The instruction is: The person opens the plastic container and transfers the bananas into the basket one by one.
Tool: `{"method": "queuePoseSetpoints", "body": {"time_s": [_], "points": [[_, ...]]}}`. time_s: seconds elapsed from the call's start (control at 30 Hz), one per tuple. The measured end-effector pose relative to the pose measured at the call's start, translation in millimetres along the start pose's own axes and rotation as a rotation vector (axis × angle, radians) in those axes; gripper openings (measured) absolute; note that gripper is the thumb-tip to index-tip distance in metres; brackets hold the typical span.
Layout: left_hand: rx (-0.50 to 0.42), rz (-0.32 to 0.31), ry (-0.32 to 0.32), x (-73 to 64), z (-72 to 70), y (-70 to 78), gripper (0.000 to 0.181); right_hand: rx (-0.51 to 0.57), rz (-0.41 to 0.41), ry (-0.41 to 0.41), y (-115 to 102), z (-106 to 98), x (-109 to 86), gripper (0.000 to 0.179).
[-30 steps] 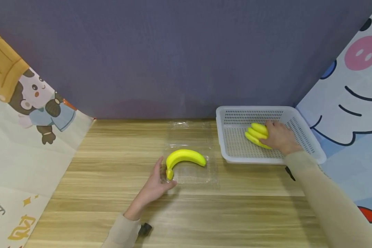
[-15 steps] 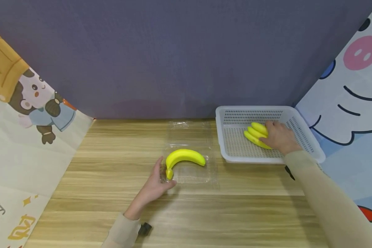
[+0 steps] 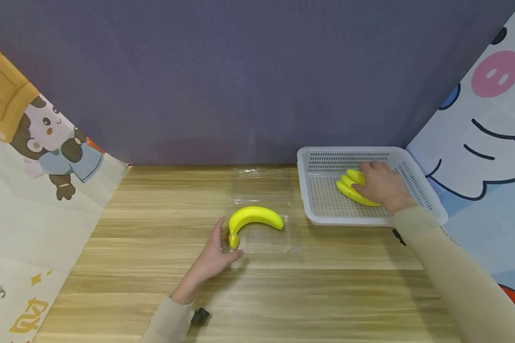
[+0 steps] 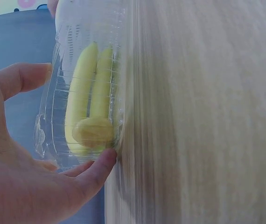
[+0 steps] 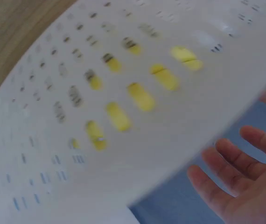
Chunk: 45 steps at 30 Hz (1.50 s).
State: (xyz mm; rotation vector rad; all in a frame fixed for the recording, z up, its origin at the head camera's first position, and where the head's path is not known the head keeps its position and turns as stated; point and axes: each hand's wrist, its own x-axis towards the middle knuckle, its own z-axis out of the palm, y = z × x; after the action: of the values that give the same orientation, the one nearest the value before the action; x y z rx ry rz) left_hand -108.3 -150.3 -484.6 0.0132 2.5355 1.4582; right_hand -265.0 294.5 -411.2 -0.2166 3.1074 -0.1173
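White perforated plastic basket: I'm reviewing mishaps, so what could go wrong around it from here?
The yellow bananas in the basket could slip if lifted: the right hand is over them with no grip visible. They might also catch the basket's rim. The clear plastic container, holding one curved yellow banana, might slide if the left hand at its corner nudges it.

- banana (image 3: 255,214), centre: bright yellow
- basket (image 3: 352,221), right of centre: white, slot-patterned
- bench (image 3: 326,300), bottom: light brown, wood-grained
- backdrop (image 3: 249,81), top: plain grey-blue
- right sleeve (image 3: 455,276), lower right: beige
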Motion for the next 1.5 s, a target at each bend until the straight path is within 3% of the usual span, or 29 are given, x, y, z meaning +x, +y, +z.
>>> {"method": "queuePoseSetpoints", "body": {"time_s": [0.7,1.3,1.5], "points": [[0.019,0.013,0.008,-1.0,0.5,-0.4,0.110,0.040,-0.166,0.192,-53.3,-31.7,-24.9,0.053],[0.022,0.023,0.003,0.4,1.5,-1.1,0.112,0.061,-0.348,0.373,-87.3,-38.4,-46.7,0.049],[0.028,0.020,0.007,1.5,1.5,-2.2,0.113,0.087,-0.383,0.374,-99.3,-38.7,-52.6,0.047]]}}
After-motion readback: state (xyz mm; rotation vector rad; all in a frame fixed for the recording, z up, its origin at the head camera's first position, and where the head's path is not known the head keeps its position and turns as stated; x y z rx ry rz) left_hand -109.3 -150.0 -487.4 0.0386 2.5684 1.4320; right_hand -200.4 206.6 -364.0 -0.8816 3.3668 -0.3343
